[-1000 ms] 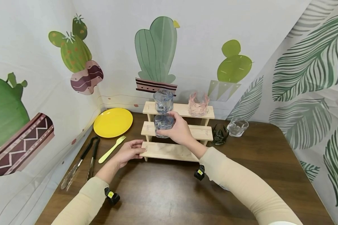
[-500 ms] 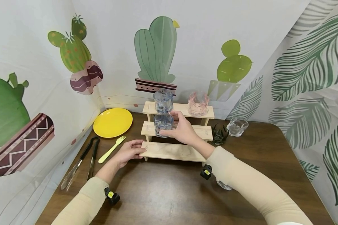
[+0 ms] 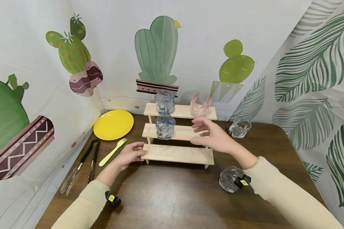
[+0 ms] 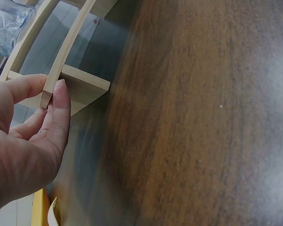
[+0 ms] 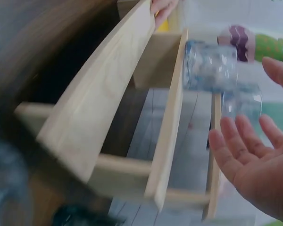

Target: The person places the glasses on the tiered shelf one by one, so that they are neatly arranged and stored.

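My left hand (image 3: 131, 154) pinches the left end of the lowest step of a three-tier wooden stand (image 3: 177, 153); in the left wrist view the thumb and fingers (image 4: 61, 108) lie on either face of the board. My right hand (image 3: 213, 135), fingers spread and holding nothing, hovers in front of the middle step's right part. A bluish glass (image 3: 165, 128) stands upright at the left of the middle step, with another bluish glass (image 3: 164, 102) behind it on the top step. A pink glass (image 3: 200, 105) is at the top step's right.
On the table's right are a clear glass (image 3: 240, 128) at the back and another clear glass (image 3: 229, 179) under my right wrist. A dark glass (image 5: 80, 216) is mostly hidden behind my right hand. Left lie a yellow plate (image 3: 113, 125), a fork (image 3: 112, 152) and tongs (image 3: 81, 163).
My right hand has let go of the bluish glass on the middle step and moved right, away from it. My left hand keeps its grip on the lowest step.
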A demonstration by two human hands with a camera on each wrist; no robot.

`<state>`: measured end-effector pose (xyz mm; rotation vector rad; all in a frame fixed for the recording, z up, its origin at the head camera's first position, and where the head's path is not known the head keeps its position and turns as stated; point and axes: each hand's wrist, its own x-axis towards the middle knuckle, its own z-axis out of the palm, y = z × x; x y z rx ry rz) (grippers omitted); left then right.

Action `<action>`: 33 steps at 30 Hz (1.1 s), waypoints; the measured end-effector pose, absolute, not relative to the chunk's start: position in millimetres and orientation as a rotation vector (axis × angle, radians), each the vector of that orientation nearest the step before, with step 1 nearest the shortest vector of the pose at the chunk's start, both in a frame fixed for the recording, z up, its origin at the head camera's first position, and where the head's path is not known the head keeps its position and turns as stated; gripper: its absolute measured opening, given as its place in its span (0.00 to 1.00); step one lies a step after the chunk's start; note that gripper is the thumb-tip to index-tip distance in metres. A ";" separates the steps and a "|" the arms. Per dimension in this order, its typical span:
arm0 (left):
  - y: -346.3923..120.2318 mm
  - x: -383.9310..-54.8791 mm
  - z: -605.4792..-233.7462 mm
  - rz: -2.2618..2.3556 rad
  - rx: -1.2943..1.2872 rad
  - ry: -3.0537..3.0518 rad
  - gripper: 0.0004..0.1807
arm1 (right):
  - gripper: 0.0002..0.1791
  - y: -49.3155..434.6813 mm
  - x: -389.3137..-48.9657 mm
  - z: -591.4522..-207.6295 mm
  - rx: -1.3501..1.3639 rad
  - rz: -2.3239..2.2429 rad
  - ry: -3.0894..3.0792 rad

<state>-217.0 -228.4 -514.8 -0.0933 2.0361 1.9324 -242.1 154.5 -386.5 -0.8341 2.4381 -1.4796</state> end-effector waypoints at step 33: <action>-228.6 -215.8 -517.1 1.930 -0.099 2.046 0.33 | 0.51 299.6 -129.7 -520.6 -0.626 -1.425 2.646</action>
